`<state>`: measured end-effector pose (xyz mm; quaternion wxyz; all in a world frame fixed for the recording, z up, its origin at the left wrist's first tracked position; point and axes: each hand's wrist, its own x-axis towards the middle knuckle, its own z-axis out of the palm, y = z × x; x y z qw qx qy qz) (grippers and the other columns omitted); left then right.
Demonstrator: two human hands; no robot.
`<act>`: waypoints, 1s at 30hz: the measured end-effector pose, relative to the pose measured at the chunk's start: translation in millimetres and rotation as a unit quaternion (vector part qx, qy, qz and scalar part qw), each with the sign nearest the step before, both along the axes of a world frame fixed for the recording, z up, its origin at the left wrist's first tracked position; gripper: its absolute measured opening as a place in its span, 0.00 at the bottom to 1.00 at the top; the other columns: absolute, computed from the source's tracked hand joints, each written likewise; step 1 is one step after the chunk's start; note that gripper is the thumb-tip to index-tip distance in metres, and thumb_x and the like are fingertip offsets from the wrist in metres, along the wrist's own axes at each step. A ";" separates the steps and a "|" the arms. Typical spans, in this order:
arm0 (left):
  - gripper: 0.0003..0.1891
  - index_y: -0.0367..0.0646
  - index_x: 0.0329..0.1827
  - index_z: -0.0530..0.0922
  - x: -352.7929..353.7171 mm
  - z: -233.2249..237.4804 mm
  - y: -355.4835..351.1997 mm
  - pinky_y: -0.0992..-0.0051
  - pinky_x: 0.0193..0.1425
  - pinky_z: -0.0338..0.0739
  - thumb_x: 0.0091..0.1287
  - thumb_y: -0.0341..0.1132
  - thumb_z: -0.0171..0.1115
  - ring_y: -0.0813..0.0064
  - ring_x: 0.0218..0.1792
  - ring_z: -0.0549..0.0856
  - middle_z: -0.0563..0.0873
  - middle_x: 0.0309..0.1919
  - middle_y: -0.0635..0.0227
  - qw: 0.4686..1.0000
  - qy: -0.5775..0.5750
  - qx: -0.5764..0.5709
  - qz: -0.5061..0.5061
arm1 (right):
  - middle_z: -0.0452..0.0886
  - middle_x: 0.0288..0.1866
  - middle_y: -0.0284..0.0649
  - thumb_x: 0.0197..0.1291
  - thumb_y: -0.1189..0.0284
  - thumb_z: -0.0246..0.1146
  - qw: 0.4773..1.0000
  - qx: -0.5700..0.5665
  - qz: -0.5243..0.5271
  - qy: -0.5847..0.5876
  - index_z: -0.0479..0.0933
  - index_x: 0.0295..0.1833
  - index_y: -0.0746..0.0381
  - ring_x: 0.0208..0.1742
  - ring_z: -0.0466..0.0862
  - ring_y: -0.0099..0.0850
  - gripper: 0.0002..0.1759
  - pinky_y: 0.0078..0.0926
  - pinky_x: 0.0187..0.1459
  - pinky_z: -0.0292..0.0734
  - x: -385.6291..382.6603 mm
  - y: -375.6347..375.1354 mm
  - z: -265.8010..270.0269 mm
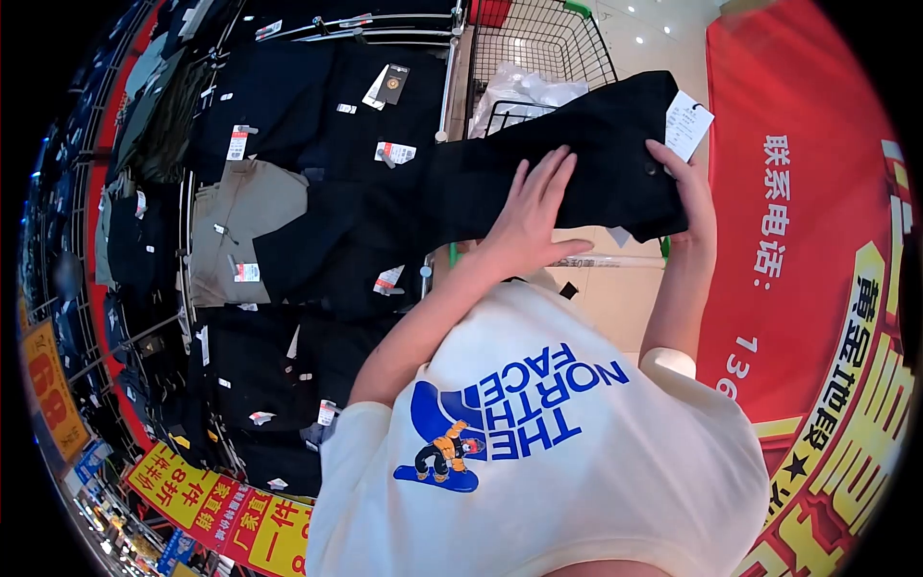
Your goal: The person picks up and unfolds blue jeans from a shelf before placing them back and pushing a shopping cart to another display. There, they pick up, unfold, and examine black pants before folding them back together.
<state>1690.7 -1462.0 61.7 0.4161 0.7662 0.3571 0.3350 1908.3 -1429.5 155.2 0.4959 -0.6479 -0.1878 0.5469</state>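
Note:
A pair of black trousers (596, 144) stretches from the rack's edge out over a shopping cart. My left hand (534, 216) rests flat on the fabric, thumb apart from the fingers. At the waistband end, near a button, my right hand (687, 188) grips the trousers, thumb on top and its other fingers mostly hidden beneath. A white paper tag (686, 125) hangs from that end, just above my right thumb. The far end of the trousers merges with the dark garments on the left, so its edge is hard to make out.
On the left, a display (346, 221) holds many dark folded trousers with tags, plus a beige pair (255, 207). Behind the trousers stands a wire shopping cart (543, 38) with a clear plastic bag (529, 91). A red banner (798, 87) lies to the right.

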 end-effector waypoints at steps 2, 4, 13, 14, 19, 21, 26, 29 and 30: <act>0.50 0.43 0.81 0.59 3.6 6.6 6.6 0.50 0.80 0.58 0.56 0.39 0.77 0.48 0.77 0.64 0.64 0.77 0.51 0.999 -0.031 -0.004 0.013 | 0.86 0.53 0.46 0.66 0.73 0.68 1.000 -0.002 0.023 0.010 0.75 0.62 0.71 0.48 0.89 0.31 0.22 0.27 0.48 0.86 0.3 -5.2 -3.8; 0.46 0.43 0.80 0.61 2.4 6.3 17.3 0.54 0.77 0.65 0.58 0.34 0.75 0.49 0.75 0.70 0.69 0.75 0.50 0.998 -0.059 -0.006 0.021 | 0.86 0.55 0.45 0.69 0.69 0.68 1.000 0.008 0.024 0.012 0.76 0.62 0.70 0.49 0.88 0.29 0.22 0.25 0.49 0.85 -2.1 -7.7 -3.3; 0.16 0.32 0.52 0.84 -46.5 -11.3 64.5 0.77 0.48 0.78 0.78 0.39 0.59 0.83 0.40 0.84 0.90 0.41 0.69 0.889 -0.256 -0.308 0.223 | 0.85 0.55 0.43 0.72 0.64 0.66 0.997 -0.029 0.067 -0.023 0.77 0.63 0.70 0.52 0.86 0.27 0.24 0.25 0.52 0.82 9.4 -15.7 -6.7; 0.15 0.34 0.53 0.84 -51.7 -4.5 69.8 0.78 0.51 0.78 0.78 0.39 0.60 0.83 0.42 0.83 0.90 0.43 0.70 0.869 -0.289 -0.328 0.234 | 0.85 0.56 0.43 0.72 0.63 0.66 0.995 -0.036 0.082 -0.039 0.77 0.63 0.70 0.52 0.86 0.27 0.24 0.25 0.53 0.82 12.4 -16.2 -8.1; 0.15 0.36 0.52 0.86 -86.3 7.7 90.6 0.79 0.51 0.78 0.75 0.40 0.65 0.83 0.43 0.84 0.89 0.44 0.70 0.870 -0.281 -0.349 0.206 | 0.85 0.56 0.43 0.71 0.63 0.66 0.988 -0.024 0.120 -0.089 0.77 0.64 0.70 0.53 0.85 0.26 0.24 0.25 0.54 0.81 14.8 -16.3 -8.9; 0.15 0.36 0.52 0.86 -94.8 15.3 95.5 0.79 0.52 0.78 0.75 0.40 0.66 0.82 0.43 0.84 0.89 0.44 0.70 0.872 -0.274 -0.354 0.198 | 0.85 0.55 0.42 0.72 0.64 0.66 0.987 -0.028 0.133 -0.087 0.77 0.64 0.70 0.52 0.85 0.26 0.24 0.24 0.54 0.81 16.6 -14.6 -9.2; 0.15 0.36 0.56 0.84 -97.6 32.0 93.1 0.79 0.52 0.78 0.73 0.35 0.67 0.82 0.44 0.84 0.89 0.46 0.69 0.857 -0.294 -0.399 0.142 | 0.85 0.55 0.43 0.72 0.65 0.66 0.990 -0.003 0.122 -0.076 0.77 0.63 0.70 0.53 0.85 0.26 0.23 0.25 0.54 0.81 8.4 -14.3 -5.0; 0.13 0.37 0.56 0.82 -92.1 36.9 86.7 0.80 0.53 0.78 0.71 0.31 0.67 0.84 0.46 0.84 0.88 0.46 0.71 0.868 -0.300 -0.384 0.096 | 0.86 0.55 0.43 0.72 0.66 0.66 0.989 0.007 0.123 -0.080 0.77 0.63 0.71 0.53 0.86 0.27 0.23 0.25 0.54 0.81 5.3 -15.0 -4.6; 0.13 0.37 0.56 0.82 -92.1 35.5 87.3 0.80 0.53 0.78 0.71 0.31 0.67 0.84 0.46 0.84 0.88 0.46 0.71 0.868 -0.301 -0.383 0.095 | 0.86 0.55 0.43 0.72 0.66 0.65 0.989 0.006 0.124 -0.075 0.77 0.63 0.70 0.53 0.86 0.27 0.22 0.25 0.54 0.82 4.4 -14.9 -3.9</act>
